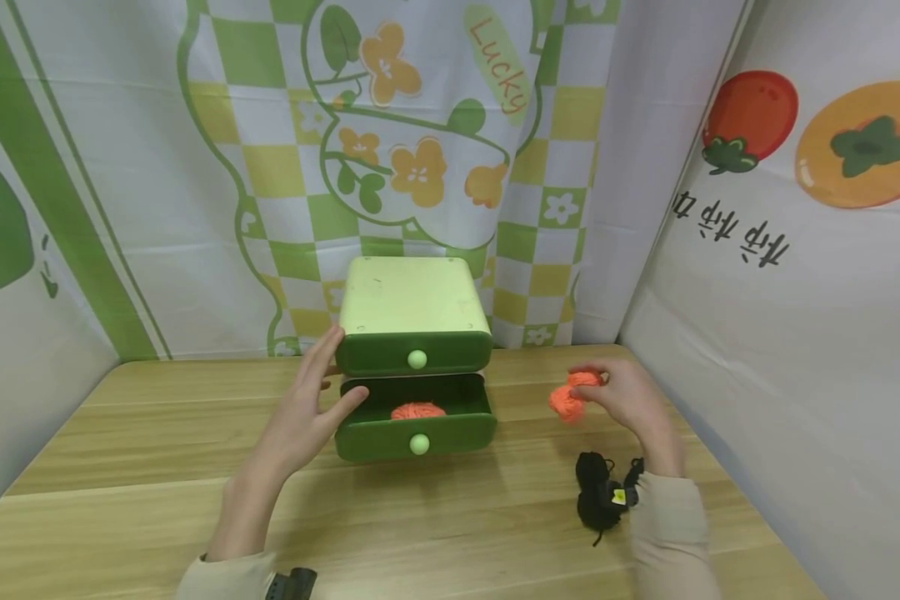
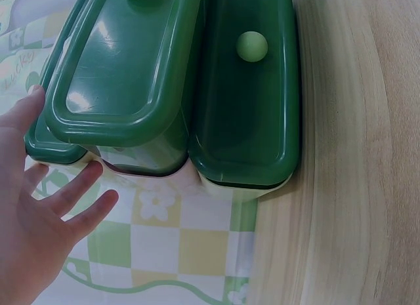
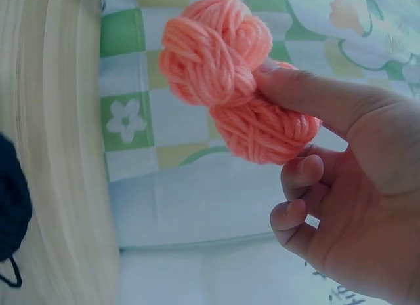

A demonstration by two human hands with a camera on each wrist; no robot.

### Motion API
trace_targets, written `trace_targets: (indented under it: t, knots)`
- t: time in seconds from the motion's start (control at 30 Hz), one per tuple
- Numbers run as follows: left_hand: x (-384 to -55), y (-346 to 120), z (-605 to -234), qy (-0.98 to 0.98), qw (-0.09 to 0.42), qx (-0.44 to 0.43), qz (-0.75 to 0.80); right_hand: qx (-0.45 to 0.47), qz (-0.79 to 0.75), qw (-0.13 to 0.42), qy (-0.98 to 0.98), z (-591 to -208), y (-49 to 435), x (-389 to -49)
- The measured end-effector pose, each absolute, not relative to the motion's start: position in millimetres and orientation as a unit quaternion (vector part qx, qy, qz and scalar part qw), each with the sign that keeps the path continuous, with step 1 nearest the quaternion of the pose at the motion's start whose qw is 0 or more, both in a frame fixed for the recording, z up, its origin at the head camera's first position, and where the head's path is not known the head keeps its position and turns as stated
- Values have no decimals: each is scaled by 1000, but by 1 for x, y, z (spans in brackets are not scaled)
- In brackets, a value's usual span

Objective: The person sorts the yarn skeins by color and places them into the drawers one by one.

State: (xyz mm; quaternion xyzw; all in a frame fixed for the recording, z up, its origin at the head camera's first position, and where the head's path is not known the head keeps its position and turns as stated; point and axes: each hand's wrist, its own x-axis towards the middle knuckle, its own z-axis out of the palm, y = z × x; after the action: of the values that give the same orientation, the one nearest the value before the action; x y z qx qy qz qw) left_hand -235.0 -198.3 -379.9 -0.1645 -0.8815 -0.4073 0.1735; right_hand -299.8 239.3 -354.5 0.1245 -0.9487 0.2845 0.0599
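Note:
In the head view, my right hand (image 1: 630,398) pinches a coral-orange skein of yarn (image 1: 567,403) above the table's right side. The right wrist view shows the yarn (image 3: 262,131) as two plump lobes, gripped between thumb and fingers near its middle. My left hand (image 1: 300,425) is at the left side of a small green drawer cabinet (image 1: 412,296), fingers extended and thumb near the pulled-out drawer's edge. That middle drawer (image 2: 118,69) stands out past the others; inside it lies another orange yarn bundle (image 1: 417,411), partly hidden by the drawer front.
A black yarn skein (image 1: 594,492) lies on the wooden table (image 1: 495,533) beside my right wrist. The bottom drawer (image 2: 246,115) is closed, as is the top drawer (image 1: 375,354). Printed curtains (image 1: 270,167) hang behind the table, with a printed cloth wall (image 1: 832,333) on the right.

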Motion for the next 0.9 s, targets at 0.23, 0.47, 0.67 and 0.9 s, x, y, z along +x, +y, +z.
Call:
trace_targets:
  t: [0.23, 0.47, 0.67, 0.9]
  knots:
    - [-235, -198, -380, -881, 175, -166, -407, 132, 273, 77, -950, -349, 223, -297]
    - [-234, -198, -379, -883, 165, -160, -408, 158, 270, 119, -942, -346, 206, -293]
    - [-235, -198, -380, -883, 165, -161, -410, 187, 276, 148, -931, -346, 194, -291]
    - [-235, -198, -379, -883, 169, -162, -406, 212, 279, 187, -918, -345, 177, -287]
